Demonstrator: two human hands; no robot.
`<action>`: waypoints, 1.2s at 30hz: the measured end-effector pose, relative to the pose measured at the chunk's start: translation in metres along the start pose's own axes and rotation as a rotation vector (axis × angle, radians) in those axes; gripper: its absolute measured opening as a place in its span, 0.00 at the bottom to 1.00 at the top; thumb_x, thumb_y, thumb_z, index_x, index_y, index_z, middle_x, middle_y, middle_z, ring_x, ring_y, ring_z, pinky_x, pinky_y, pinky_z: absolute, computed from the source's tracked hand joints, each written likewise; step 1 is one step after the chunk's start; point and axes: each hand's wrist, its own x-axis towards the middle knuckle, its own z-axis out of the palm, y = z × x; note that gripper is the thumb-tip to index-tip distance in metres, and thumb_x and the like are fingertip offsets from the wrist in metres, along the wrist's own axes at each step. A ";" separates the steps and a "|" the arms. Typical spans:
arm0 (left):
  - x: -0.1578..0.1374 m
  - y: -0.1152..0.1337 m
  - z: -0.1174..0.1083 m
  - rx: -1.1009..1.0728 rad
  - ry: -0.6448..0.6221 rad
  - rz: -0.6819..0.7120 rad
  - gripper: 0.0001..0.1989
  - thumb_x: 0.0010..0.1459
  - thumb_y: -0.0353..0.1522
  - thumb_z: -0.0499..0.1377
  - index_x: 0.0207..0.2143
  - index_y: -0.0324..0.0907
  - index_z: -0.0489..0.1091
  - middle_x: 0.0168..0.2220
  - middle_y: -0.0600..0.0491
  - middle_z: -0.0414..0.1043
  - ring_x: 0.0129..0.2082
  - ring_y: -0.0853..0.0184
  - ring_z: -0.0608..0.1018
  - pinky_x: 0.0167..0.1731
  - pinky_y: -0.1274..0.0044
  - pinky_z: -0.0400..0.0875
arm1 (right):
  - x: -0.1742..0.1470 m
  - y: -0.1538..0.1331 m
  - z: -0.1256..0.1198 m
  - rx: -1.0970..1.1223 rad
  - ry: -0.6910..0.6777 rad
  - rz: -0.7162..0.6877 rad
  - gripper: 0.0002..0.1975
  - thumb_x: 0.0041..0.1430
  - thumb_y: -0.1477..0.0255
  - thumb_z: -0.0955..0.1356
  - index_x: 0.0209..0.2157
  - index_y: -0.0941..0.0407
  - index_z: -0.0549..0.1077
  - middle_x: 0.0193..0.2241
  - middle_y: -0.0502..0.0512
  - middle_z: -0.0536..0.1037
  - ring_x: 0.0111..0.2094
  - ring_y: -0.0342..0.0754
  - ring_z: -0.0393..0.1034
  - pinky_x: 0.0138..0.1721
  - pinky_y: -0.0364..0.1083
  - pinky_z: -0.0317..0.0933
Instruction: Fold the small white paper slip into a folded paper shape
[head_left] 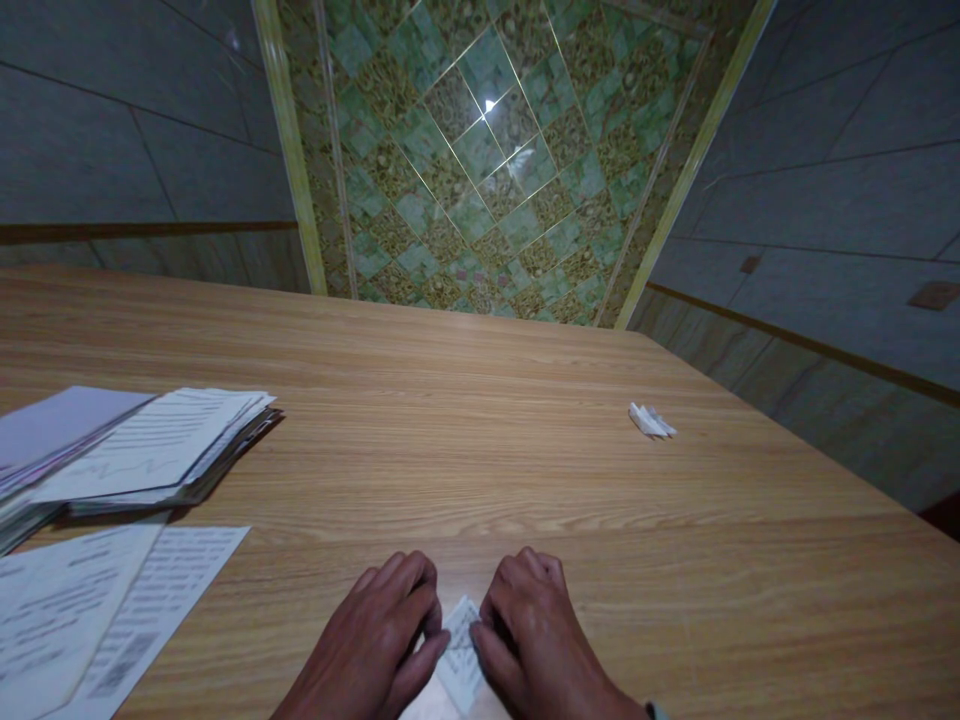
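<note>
White paper slip between two hands on a wooden table

Printed marks cover the small folded paper (460,660), which lies at the near edge of view, one pointed corner facing away from the person. The left hand (390,625) is mostly closed, its fingers curled and its thumb tip at the slip's left edge. The right hand (534,620) is curled much the same way, thumb tip touching the right side. Whether either hand truly pinches the paper cannot be told, since the knuckles hide the fingertips.

Beneath them spreads the table (450,440), light brown with wood grain. Farther off to the right, well apart from the hands, sits a small crumpled-looking white paper piece (651,421). On the left are a stack of papers (165,435) with a pale purple sheet (67,425) beside its written top page, and nearer, overlapping loose sheets (67,610).

Beyond the table stands a shiny green-and-gold tiled panel (480,170), flanked by grey walls (832,170).
</note>
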 end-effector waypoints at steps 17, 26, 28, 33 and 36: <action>0.002 0.001 0.000 0.050 0.020 -0.076 0.05 0.60 0.30 0.64 0.30 0.45 0.72 0.35 0.53 0.73 0.36 0.58 0.75 0.35 0.70 0.66 | -0.009 0.010 0.015 -0.136 0.133 -0.011 0.15 0.50 0.77 0.78 0.33 0.53 0.70 0.35 0.50 0.75 0.38 0.53 0.67 0.47 0.54 0.59; 0.001 -0.004 0.003 0.061 0.043 0.147 0.06 0.65 0.28 0.60 0.36 0.48 0.71 0.40 0.57 0.74 0.38 0.64 0.74 0.37 0.76 0.66 | -0.008 0.013 0.002 -0.210 0.066 -0.197 0.11 0.60 0.74 0.76 0.38 0.52 0.70 0.36 0.48 0.76 0.39 0.50 0.68 0.48 0.50 0.57; 0.000 -0.003 0.001 0.102 0.072 0.204 0.05 0.67 0.30 0.59 0.36 0.48 0.71 0.40 0.57 0.75 0.37 0.66 0.74 0.36 0.77 0.66 | -0.006 0.010 0.001 -0.260 0.051 -0.336 0.06 0.65 0.72 0.73 0.38 0.52 0.71 0.34 0.48 0.77 0.38 0.48 0.68 0.48 0.50 0.56; 0.001 0.004 -0.013 0.236 0.102 0.411 0.11 0.73 0.33 0.53 0.36 0.47 0.72 0.32 0.56 0.74 0.30 0.65 0.73 0.31 0.76 0.65 | -0.004 0.006 0.002 -0.309 0.126 -0.493 0.14 0.74 0.70 0.65 0.31 0.54 0.72 0.24 0.46 0.75 0.32 0.46 0.67 0.44 0.49 0.56; 0.001 0.008 -0.019 0.307 0.048 0.489 0.16 0.75 0.34 0.48 0.36 0.45 0.73 0.29 0.54 0.75 0.30 0.63 0.74 0.31 0.73 0.66 | -0.007 0.006 0.005 -0.334 0.161 -0.509 0.16 0.75 0.71 0.62 0.31 0.53 0.73 0.23 0.47 0.74 0.29 0.46 0.66 0.44 0.50 0.58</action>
